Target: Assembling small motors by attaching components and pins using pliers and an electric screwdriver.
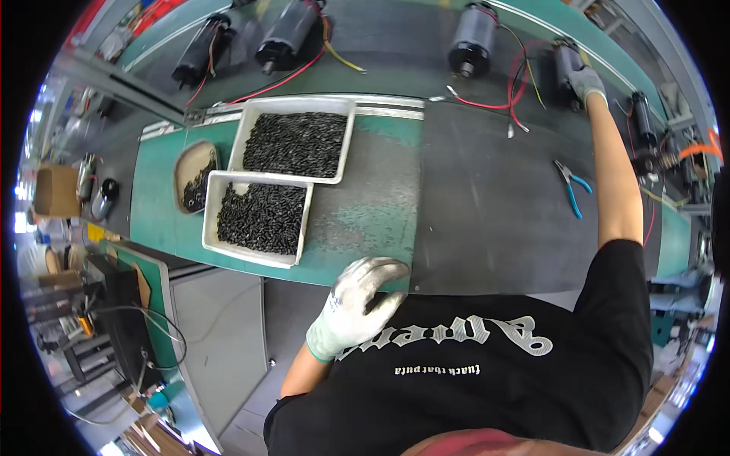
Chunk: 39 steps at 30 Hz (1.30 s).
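The right hand [587, 82], gloved, is stretched way out to the far right corner of the worktop [487, 213] and is closed around a black motor [566, 72] with wires trailing off it. The left hand [357, 304], also gloved, is kept back at the near edge, fingers loosely curled and clamped on nothing, well apart from that motor. Blue-handled pliers [572, 186] are seen lying on the dark mat between the two hands, nearer the right arm. Two white trays [293, 137] of small black parts are parked toward the left side. More motors [473, 39] are lined up along the far edge.
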Each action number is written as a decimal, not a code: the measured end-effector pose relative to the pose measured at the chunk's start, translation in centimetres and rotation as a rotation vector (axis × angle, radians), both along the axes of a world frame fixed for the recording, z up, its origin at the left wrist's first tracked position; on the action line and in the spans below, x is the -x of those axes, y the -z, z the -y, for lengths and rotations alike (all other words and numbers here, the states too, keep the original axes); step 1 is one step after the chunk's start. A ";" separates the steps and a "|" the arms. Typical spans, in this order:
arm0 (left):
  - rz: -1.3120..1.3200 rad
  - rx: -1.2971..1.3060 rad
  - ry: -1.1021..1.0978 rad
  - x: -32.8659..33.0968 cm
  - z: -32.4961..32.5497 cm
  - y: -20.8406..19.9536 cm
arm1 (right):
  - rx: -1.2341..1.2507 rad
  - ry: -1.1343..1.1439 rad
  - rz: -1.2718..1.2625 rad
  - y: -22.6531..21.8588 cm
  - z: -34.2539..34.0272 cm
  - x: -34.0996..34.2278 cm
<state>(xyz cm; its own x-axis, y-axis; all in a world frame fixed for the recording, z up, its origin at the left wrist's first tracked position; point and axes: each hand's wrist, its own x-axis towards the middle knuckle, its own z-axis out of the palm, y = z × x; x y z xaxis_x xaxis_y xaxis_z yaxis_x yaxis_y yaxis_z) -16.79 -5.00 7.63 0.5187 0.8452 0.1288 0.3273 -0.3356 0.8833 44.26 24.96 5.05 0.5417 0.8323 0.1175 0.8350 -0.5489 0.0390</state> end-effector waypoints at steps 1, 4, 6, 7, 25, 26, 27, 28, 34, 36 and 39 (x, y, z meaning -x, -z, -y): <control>0.011 0.004 -0.058 -0.1 0.1 0.2 | -0.101 -0.183 0.041 0.1 -1.3 2.4; 0.116 0.139 -0.188 -0.2 0.4 1.7 | -0.052 -0.506 0.073 -0.3 -2.6 17.2; 0.073 0.123 -0.147 -1.2 -0.5 0.9 | 0.113 -0.530 -0.285 0.4 -4.4 22.1; 0.076 0.055 -0.073 -1.3 -0.7 1.2 | 0.119 -0.428 -0.572 0.9 -5.4 24.1; -0.185 -0.312 -0.208 4.6 -0.5 -4.2 | 0.141 -1.157 0.248 1.3 1.6 25.8; -0.375 -0.306 -0.303 5.2 -1.6 -4.6 | 0.098 -1.077 0.044 0.9 5.0 27.8; -0.449 -0.237 -0.448 5.3 -2.9 -4.6 | 0.043 -1.007 -0.154 -0.7 9.2 30.5; -0.484 -0.246 -0.483 5.5 -5.7 -4.5 | -0.020 -1.081 -0.077 -0.2 11.6 29.7; -0.872 -0.466 -0.391 7.5 -19.6 3.1 | -0.178 -0.433 -0.654 -2.9 21.9 34.4; -0.857 -0.502 -0.331 7.0 -21.3 4.8 | -0.141 -0.351 -0.797 -3.2 23.3 33.7; -0.860 -0.571 -0.277 7.2 -21.5 5.2 | 0.001 -0.445 -0.908 -4.6 26.7 30.4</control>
<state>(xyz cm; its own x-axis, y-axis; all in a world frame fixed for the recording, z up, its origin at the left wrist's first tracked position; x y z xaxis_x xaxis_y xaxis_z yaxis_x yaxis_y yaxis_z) -24.02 16.46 2.45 0.4228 0.8779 0.2249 0.8941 -0.4446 0.0547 13.90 -1.71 9.64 0.0660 0.9803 -0.1861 0.6776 -0.1809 -0.7128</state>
